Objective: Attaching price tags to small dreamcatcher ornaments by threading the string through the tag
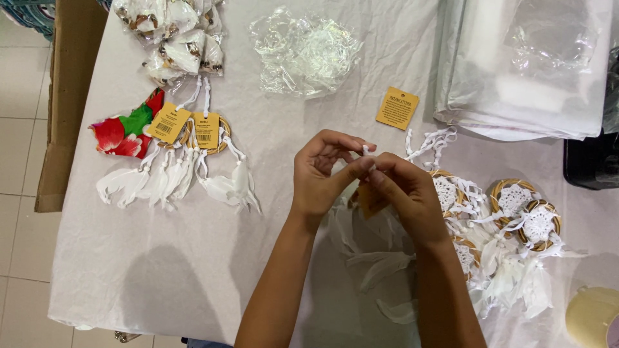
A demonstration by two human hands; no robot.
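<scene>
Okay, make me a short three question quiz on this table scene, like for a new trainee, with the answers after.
1. True or false: the left hand and right hand meet at a thin white ribbon loop.
2. Where does the loose yellow card tag lie: A, on the white tablecloth; B, on the floor?
3. What lies left of the finished tagged white feather dreamcatchers?

Key: 1 true. 2 A. 3 a red and green flowered cloth.

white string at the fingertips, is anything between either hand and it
Nothing visible does. The left hand and the right hand meet over the table and both pinch the white string directly. A yellow tag hangs partly hidden below the right hand.
</scene>
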